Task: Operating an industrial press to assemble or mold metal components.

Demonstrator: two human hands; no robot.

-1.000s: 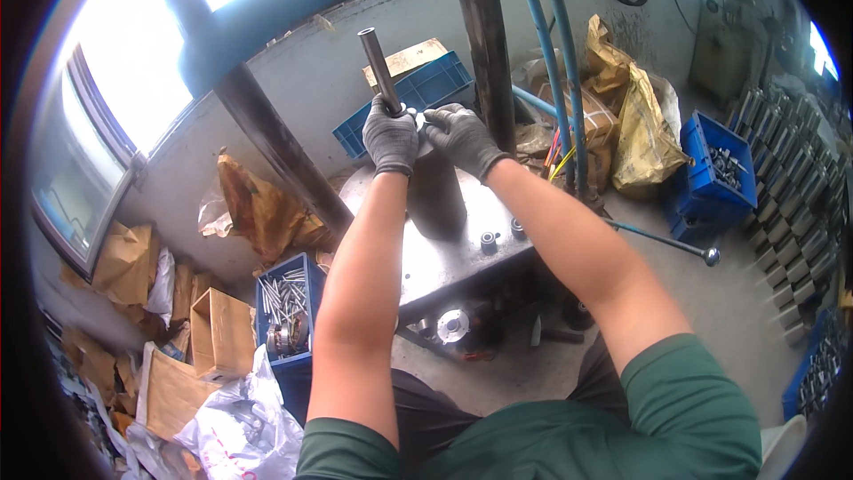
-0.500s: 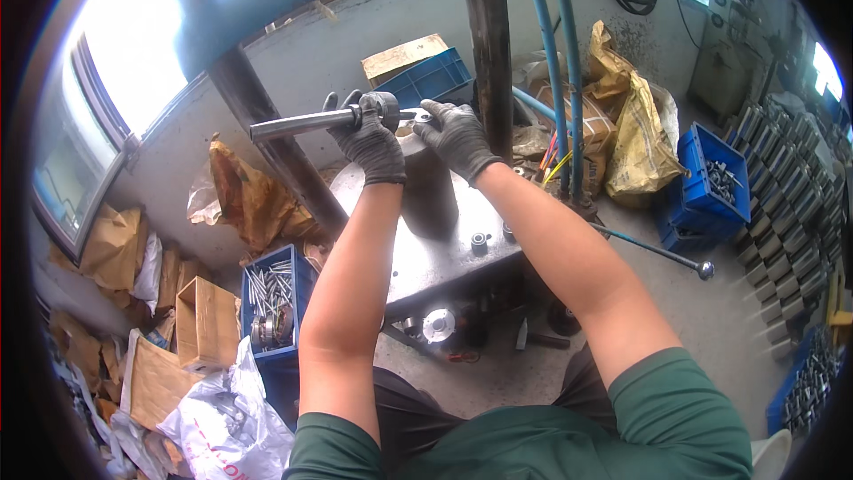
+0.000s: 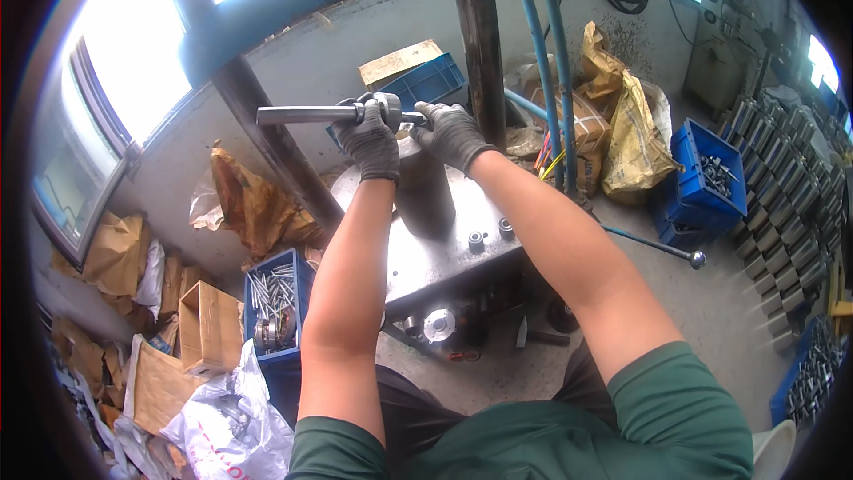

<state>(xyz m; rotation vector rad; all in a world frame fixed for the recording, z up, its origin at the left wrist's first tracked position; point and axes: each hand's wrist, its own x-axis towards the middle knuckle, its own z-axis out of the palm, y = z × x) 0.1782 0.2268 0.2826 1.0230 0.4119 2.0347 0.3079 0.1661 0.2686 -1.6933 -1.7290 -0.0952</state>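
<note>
My left hand, in a dark grey knitted glove, grips a steel shaft that lies almost level and points left. A thick round metal collar sits on the shaft beside the left fingers. To its right the shaft's thin end reaches the fingertips of my right hand, gloved alike and closed; whatever it pinches there is mostly hidden. Below both hands a dark upright metal cylinder stands on the shiny steel press table. Two small metal rings, like bearings, rest near the table's right edge.
Blue press posts and dark columns flank the table. A lever with a ball end sticks out to the right. At left stands a blue crate of metal rods; blue bins and stacked metal cylinders are at right.
The shaft has turned closer to level, its left end rising slightly. My right fingers have closed further round its thin end, covering the small shiny part seen there before.
</note>
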